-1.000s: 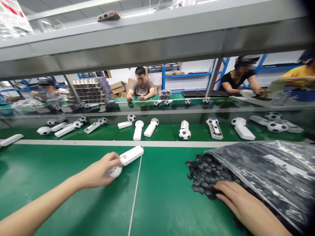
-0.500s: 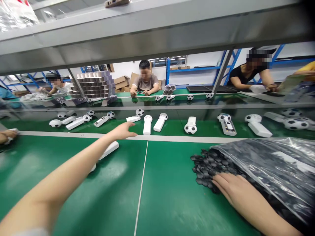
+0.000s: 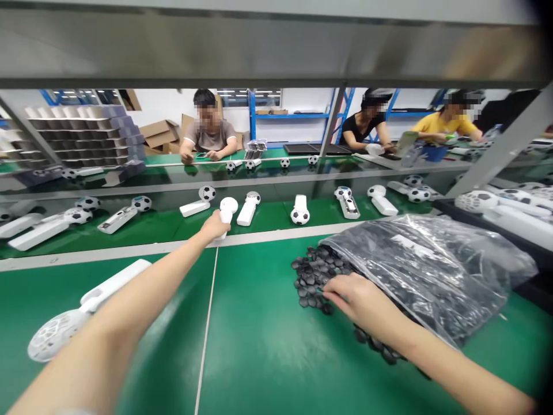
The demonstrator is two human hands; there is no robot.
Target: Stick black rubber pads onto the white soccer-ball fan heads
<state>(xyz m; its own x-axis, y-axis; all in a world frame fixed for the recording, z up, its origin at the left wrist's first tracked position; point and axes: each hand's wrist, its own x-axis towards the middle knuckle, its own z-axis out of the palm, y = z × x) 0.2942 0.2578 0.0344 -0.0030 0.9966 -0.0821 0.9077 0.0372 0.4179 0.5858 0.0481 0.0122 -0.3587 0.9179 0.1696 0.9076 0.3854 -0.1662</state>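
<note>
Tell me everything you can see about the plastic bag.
The plastic bag looks clear and glossy, with wrinkles and a white patch. It lies on the green surface, open end leftward, dark inside. Black pieces spill from its mouth. The right hand is at these pieces; whether it touches the bag is unclear.

The worktop (image 3: pixel 268 357) is showing plain green, with a thin white line (image 3: pixel 206 328) crossing it. The loose small plates (image 3: pixel 310 278) are looking black. The nearest handheld unit (image 3: pixel 114 282) is appearing white, its head wearing a webbed pattern, while one ball-headed unit (image 3: pixel 299 215) is sporting black football patches on white.
</note>
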